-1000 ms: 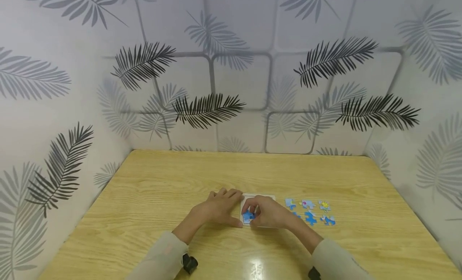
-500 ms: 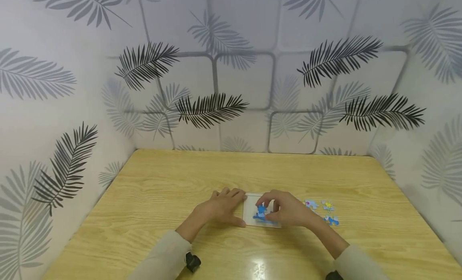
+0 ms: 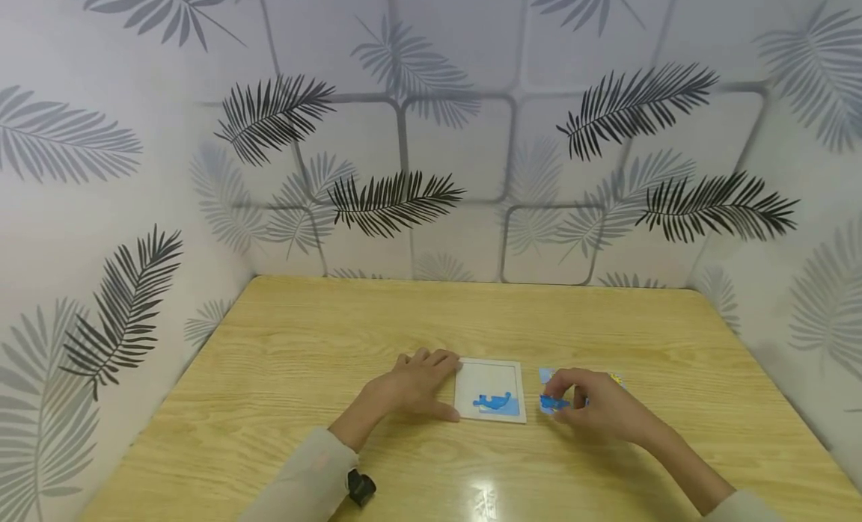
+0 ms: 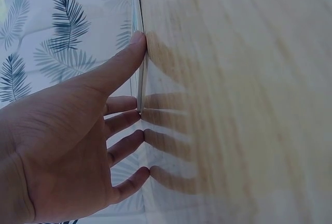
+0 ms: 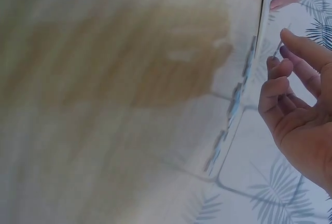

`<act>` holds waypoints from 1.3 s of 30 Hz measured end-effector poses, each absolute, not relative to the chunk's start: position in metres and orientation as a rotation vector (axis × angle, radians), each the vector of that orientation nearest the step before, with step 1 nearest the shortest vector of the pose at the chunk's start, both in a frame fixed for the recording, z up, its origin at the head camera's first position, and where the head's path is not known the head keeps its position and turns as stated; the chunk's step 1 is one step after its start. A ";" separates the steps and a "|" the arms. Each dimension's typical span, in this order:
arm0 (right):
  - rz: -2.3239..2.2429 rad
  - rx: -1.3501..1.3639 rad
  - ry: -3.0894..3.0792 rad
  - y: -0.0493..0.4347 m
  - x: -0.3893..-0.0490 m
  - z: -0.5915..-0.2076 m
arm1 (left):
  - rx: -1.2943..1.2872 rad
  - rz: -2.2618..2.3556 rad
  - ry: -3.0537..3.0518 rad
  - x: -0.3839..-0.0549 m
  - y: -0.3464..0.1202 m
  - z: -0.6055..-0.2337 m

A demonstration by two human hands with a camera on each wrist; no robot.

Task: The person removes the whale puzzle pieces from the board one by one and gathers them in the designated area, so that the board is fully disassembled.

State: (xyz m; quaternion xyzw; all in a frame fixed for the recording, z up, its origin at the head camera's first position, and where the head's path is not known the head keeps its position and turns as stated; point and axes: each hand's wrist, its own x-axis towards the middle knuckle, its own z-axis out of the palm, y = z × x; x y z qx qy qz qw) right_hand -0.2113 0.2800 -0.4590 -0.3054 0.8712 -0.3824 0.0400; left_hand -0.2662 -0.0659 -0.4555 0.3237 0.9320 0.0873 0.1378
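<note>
A square white puzzle tray (image 3: 481,380) lies on the table, with blue jigsaw pieces (image 3: 500,404) in its lower right part. My left hand (image 3: 419,387) rests at the tray's left edge, fingers spread; in the left wrist view the thumb (image 4: 127,60) touches the tray's edge and the fingertips meet the table. To the right of the tray, my right hand (image 3: 602,404) pinches a blue jigsaw piece (image 3: 554,404) between thumb and fingers. That piece shows edge-on in the right wrist view, above the table, with the right hand (image 5: 303,99) around it.
Loose jigsaw pieces (image 3: 547,375) lie to the tray's right, partly hidden behind the right hand; a yellow-patterned jigsaw piece (image 3: 616,378) peeks out there. Wooden table (image 3: 303,327) surrounds the tray, and patterned walls (image 3: 458,148) stand behind and at both sides.
The right hand has moved right, from over the tray to the loose pieces, uncovering the blue pieces in the tray. The left hand stays at the tray's left edge.
</note>
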 end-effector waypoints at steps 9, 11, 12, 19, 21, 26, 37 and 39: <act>-1.140 -0.945 2.623 0.291 -0.199 -0.469 | 0.916 0.250 2.695 -0.266 -0.065 -0.454; -1.133 -0.939 2.607 0.290 -0.198 -0.471 | 0.915 0.251 2.695 -0.266 -0.065 -0.454; -1.129 -0.945 2.604 0.290 -0.197 -0.471 | 0.913 0.254 2.693 -0.266 -0.065 -0.454; -1.112 -1.095 2.634 0.284 -0.197 -0.464 | 0.898 0.267 2.688 -0.266 -0.064 -0.455; -1.134 -1.122 2.630 0.282 -0.199 -0.459 | 0.899 0.267 2.688 -0.266 -0.064 -0.455; -1.220 -1.099 2.557 0.273 -0.206 -0.450 | 0.906 0.263 2.682 -0.267 -0.064 -0.454; -1.284 -0.944 2.417 0.226 -0.220 -0.459 | 0.889 0.258 2.683 -0.266 -0.064 -0.452; -1.253 -0.949 2.445 0.219 -0.221 -0.462 | 0.889 0.257 2.686 -0.266 -0.064 -0.453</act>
